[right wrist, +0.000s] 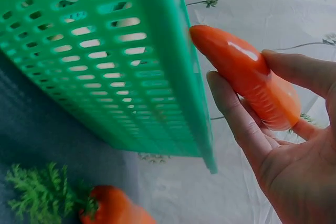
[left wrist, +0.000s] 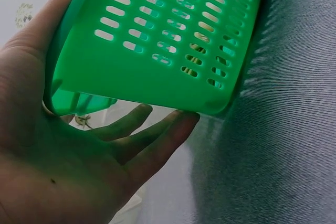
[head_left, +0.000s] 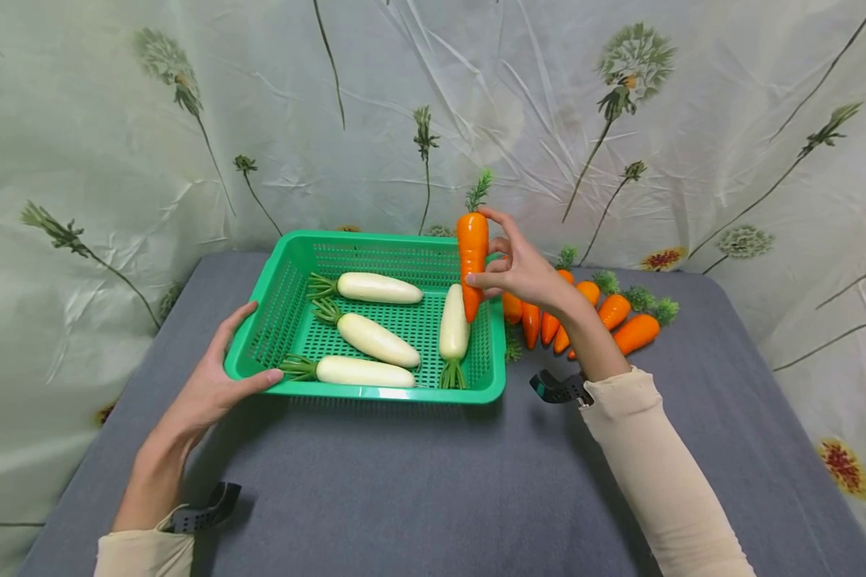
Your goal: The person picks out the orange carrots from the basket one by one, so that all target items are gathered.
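Observation:
In the head view my right hand (head_left: pixel 523 268) pinches an orange carrot (head_left: pixel 472 248) between thumb and fingers, its leafy top up and its tip down. The carrot is over the right end of a green plastic basket (head_left: pixel 397 393). Seen from the right wrist, the carrot (right wrist: pixel 249 72) has its tip beside the basket rim (right wrist: pixel 176 72). My left hand (head_left: pixel 220 373) grips the basket's front left corner, thumb at the front rim and fingers along the left side. Several white radishes lie inside, one upright-lying radish (head_left: pixel 454 324) at the right, partly behind the carrot.
Several more carrots (head_left: pixel 635 332) lie on the grey cloth-covered table (head_left: pixel 404 489), right of the basket and partly hidden by my right arm. A curtain with dandelion prints (head_left: pixel 375 120) hangs behind the table. Dark bands (head_left: pixel 205 509) sit at both wrists.

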